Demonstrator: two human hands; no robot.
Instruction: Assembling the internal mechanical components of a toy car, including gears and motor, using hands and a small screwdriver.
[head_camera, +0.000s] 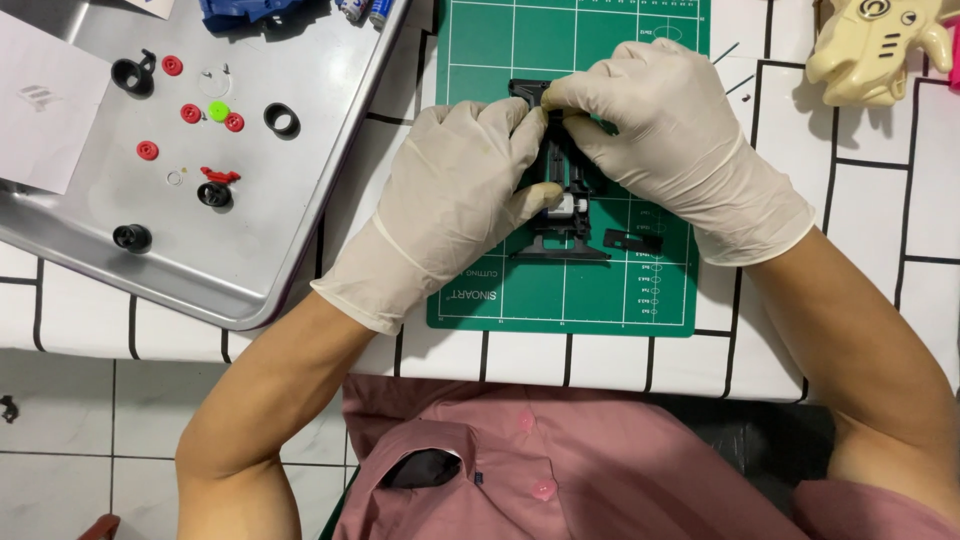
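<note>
Both my hands wear pale rubber gloves and meet over a green cutting mat (600, 300). A black plastic toy chassis (562, 215) with a small silver motor part lies on the mat between them. My left hand (455, 190) grips its left side, thumb by the motor. My right hand (665, 130) pinches the top end of the chassis with its fingertips. A small loose black piece (633, 240) lies on the mat just right of the chassis.
A metal tray (250, 290) at the left holds red wheels (190, 113), a green gear (218, 111), black rings (281, 120) and small parts. A white paper (40, 100) lies at its left. A cream toy body (880, 45) sits at the top right. Blue pieces (250, 12) lie at the top.
</note>
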